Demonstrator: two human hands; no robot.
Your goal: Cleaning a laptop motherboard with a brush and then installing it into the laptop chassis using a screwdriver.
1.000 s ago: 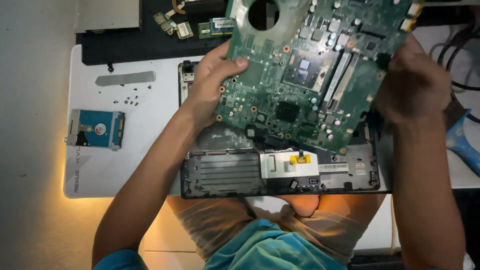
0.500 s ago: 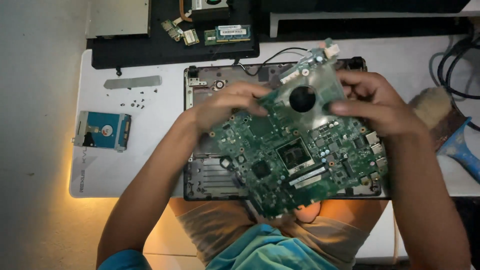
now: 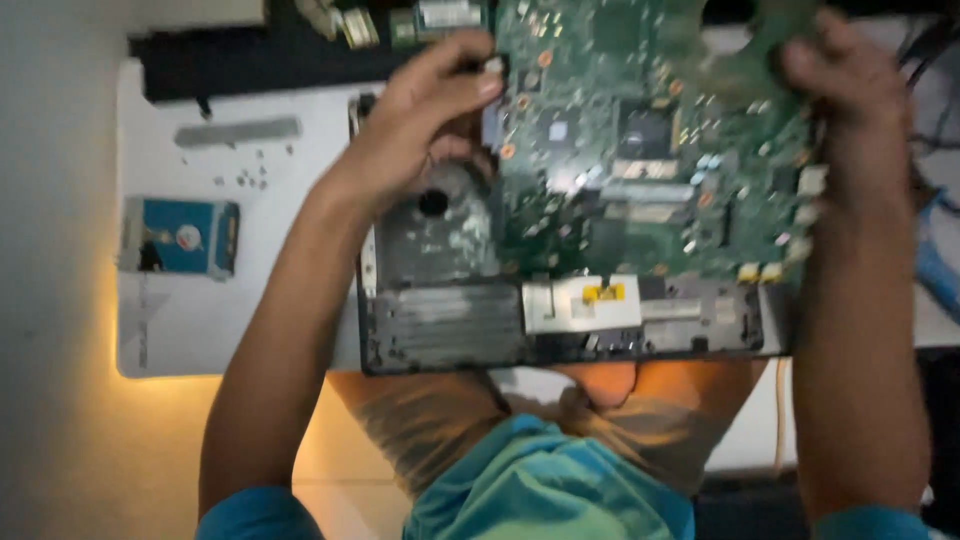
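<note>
Motherboard is held above the open laptop base on the desk; our left hand and right hand grip opposite edges, keeping fingers off its components.

Small yellow label on the laptop base's silver plate; round white sticker (hard drive, left).

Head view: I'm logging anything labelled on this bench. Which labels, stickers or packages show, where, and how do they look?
Hard drive: flat on the white mat, far left; blue rectangular label with a small round sticker.
Yellow sticker: small rectangle on a pale plate in the open laptop base, below the green circuit board held by the left hand and right hand.
No packages or screens.
</note>
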